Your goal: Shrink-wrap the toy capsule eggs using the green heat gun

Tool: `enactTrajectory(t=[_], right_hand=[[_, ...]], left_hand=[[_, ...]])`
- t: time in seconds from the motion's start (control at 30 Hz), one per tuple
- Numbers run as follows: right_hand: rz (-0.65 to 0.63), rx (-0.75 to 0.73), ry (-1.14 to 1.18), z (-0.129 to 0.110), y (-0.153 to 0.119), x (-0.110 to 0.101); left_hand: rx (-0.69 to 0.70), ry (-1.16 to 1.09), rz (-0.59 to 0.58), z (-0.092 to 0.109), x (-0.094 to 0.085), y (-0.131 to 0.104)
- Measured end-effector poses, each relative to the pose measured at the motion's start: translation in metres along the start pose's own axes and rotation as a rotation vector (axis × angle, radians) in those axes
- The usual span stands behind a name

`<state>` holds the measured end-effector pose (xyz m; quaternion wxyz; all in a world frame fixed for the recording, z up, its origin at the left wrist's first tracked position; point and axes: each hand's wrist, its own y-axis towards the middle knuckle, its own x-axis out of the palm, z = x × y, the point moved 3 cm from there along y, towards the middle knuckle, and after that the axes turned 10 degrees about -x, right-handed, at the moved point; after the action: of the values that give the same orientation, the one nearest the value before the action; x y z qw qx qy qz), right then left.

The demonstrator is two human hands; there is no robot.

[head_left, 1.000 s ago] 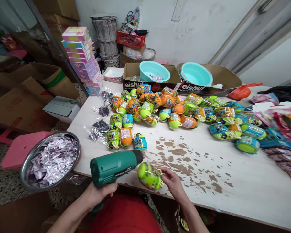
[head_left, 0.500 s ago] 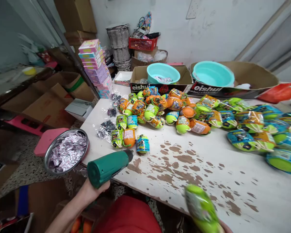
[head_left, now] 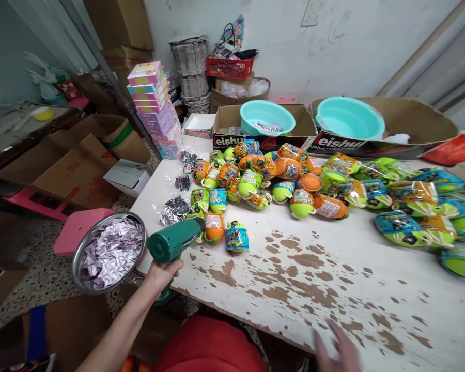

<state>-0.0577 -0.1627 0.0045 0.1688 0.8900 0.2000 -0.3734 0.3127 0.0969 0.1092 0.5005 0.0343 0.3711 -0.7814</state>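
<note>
My left hand [head_left: 163,274] is wrapped around the handle of a green heat gun [head_left: 174,241], whose dark nozzle points right over the table's left part. Just past the nozzle stand an orange plastic egg [head_left: 214,228] in a printed sleeve and a green egg with a blue sleeve [head_left: 237,237]. At the table's front edge, my right hand [head_left: 336,349] is blurred, with its fingers apart and no object visible in it. More green and orange eggs [head_left: 250,184] lie heaped behind, wrapped in printed film.
A steel bowl of small sachets [head_left: 110,250] sits at the left on a pink stool [head_left: 79,227]. Two turquoise basins [head_left: 349,121] rest in cardboard trays at the back. Stacked boxes [head_left: 151,103] rise at the table's left corner, near small clear bags [head_left: 175,206].
The green egg that was in my right hand is out of it and no longer visible there. My left hand has raised the heat gun slightly, and its nozzle has moved up.
</note>
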Motion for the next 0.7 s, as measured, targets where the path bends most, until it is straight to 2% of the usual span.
enactTrajectory(t=[0.07, 0.17, 0.2, 0.27, 0.33, 0.4, 0.57, 0.7], right_hand=[[-0.037, -0.433, 0.072, -0.075, 0.022, 0.062], [-0.195, -0.861, 0.044, -0.185, 0.049, 0.151], [-0.247, -0.941, -0.026, -0.213, 0.057, 0.175], [-0.308, -0.983, -0.206, -0.249, 0.071, 0.207], [-0.346, -0.957, -0.365, -0.259, 0.084, 0.220], [-0.372, -0.940, -0.455, -0.250, 0.092, 0.220], [-0.359, -0.843, -0.565, -0.210, 0.106, 0.197], [-0.256, -0.757, -0.529, -0.207, 0.110, 0.182]], left_hand=[[0.011, 0.002, -0.018, -0.002, -0.011, 0.006], [0.024, 0.011, -0.042, -0.003, -0.025, 0.016], [0.027, 0.014, -0.049, -0.004, -0.028, 0.019], [0.035, 0.022, -0.070, -0.006, -0.035, 0.024], [0.046, 0.042, -0.087, -0.009, -0.041, 0.028], [0.050, 0.059, -0.097, -0.012, -0.045, 0.031], [0.036, 0.062, -0.144, -0.015, -0.043, 0.034], [0.024, 0.072, -0.212, -0.008, -0.030, 0.034]])
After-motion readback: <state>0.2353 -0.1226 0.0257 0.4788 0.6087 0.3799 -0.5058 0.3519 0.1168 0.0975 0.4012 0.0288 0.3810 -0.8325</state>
